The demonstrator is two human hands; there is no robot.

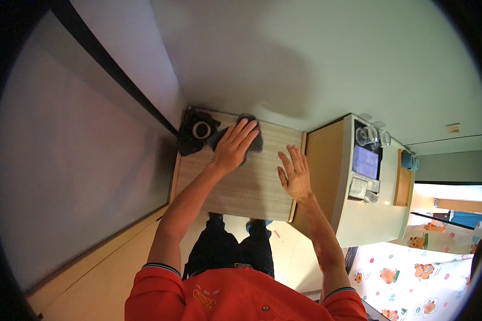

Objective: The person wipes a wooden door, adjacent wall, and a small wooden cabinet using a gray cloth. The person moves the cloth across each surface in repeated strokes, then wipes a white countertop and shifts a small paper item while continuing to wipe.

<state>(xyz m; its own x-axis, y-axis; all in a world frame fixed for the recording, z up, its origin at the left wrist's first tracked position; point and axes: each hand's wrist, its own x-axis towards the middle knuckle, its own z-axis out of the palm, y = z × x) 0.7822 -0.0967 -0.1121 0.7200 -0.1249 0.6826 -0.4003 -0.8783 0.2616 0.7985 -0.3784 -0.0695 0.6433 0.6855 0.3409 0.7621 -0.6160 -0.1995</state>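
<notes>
My left hand (pixel 235 146) lies with fingers stretched out on a dark grey cloth (pixel 255 142), pressing it against a light wood-grain top (pixel 241 192). Part of the cloth is hidden under the palm. Left of it, in the far corner of the top, sits a black bundle, perhaps a bag (pixel 190 138), with a pale ring-shaped object (pixel 201 130) on it. My right hand (pixel 295 174) holds nothing; its fingers are apart near the right edge of the same top. Whether it touches the surface, I cannot tell.
To the right stands a cabinet (pixel 333 160) with a white top, bearing clear glasses (pixel 366 135), a purple box (pixel 365 161) and small packets (pixel 358 187). Blue cups (pixel 407 160) stand by a wooden tray (pixel 403 188). Walls close in left and ahead. Bear-print fabric (pixel 405 273) lies lower right.
</notes>
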